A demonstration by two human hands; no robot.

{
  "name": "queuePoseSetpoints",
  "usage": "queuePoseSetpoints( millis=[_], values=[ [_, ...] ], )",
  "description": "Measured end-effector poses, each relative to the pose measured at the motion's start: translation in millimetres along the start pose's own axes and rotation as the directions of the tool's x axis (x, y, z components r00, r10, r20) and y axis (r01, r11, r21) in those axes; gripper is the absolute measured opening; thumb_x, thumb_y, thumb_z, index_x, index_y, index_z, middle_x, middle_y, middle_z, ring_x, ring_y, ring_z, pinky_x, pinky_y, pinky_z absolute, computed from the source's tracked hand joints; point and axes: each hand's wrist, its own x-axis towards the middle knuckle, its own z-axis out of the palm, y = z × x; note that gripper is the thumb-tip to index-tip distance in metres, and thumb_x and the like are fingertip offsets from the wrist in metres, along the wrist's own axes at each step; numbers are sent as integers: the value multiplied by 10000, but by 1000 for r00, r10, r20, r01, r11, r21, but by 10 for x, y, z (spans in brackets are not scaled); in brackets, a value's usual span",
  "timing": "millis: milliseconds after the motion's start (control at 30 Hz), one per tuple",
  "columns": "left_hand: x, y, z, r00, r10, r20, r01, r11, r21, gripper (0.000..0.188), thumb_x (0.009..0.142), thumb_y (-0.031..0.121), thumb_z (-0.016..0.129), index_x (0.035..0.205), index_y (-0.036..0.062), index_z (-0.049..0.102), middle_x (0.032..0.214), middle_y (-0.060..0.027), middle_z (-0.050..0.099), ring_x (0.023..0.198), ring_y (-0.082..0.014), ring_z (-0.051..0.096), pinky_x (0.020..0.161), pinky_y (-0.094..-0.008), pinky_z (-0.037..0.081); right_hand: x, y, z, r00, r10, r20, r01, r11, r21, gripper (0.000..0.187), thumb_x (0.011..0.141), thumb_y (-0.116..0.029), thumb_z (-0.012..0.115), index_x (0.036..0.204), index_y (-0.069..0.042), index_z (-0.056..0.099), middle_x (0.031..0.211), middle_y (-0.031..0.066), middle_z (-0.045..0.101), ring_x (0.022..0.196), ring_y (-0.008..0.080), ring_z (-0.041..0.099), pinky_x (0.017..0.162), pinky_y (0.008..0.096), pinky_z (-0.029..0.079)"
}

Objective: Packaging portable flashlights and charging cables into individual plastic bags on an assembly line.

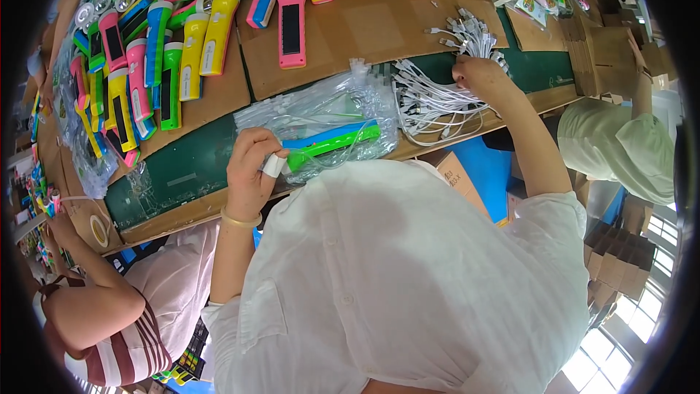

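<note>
My left hand [250, 166] is closed, its fingers bent at the near left corner of a clear plastic bag [321, 113]. A white band [275, 165] shows at the fingertips; whether it is finger tape or part of something held, I cannot tell. Inside or under the clear plastic lies a green and blue flashlight [335, 144], close against my shirt. Over to the right, my right hand [487, 79] reaches into a heap of white USB cables [430, 98], its fingers closed among them near the plug ends. The fingertips are partly hidden by the cables.
Many pink, yellow, green and blue flashlights [292, 25] lie on cardboard [350, 40] at the far left. A tape roll [98, 230] sits at the table edge. Co-workers sit on the left [109, 306] and right [620, 146]. Cardboard boxes [620, 255] stand at right.
</note>
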Motion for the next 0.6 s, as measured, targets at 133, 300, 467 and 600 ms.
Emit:
queuePoseSetpoints(
  millis=[133,300,467,600],
  values=[
    [-20,11,-43,1000,3,20,-3,1000,4,207,775,-14,769,919,27,627,953,-106,625,899,-300,609,794,-371,517,-80,-43,-221,999,31,24,-34,991,133,52,856,-105,662,901,-82,675,939,126,669,927,347,671,773,463,529],
    [-69,20,-84,1000,6,14,-6,1000,13,204,768,-10,770,908,24,625,950,-107,629,899,-302,611,792,-375,518,-155,-120,-658,992,106,-76,-93,984,150,88,912,-92,658,974,-37,628,893,144,672,807,327,658,700,415,510],
    [-89,18,-99,1000,1,5,-1,1000,13,197,767,-6,772,898,22,628,956,-108,633,901,-306,616,793,-377,519,-171,-92,-1185,905,170,-391,31,888,459,141,1011,-142,585,1058,-12,614,830,65,658,696,125,571,620,278,445],
    [-78,31,-109,1000,8,12,-8,1000,10,195,771,5,777,901,26,633,963,-106,637,910,-308,621,797,-378,520,-43,-226,-1407,905,282,-318,192,397,898,178,1058,-217,553,1138,-68,608,827,-42,575,675,16,438,582,172,328]
  ],
)
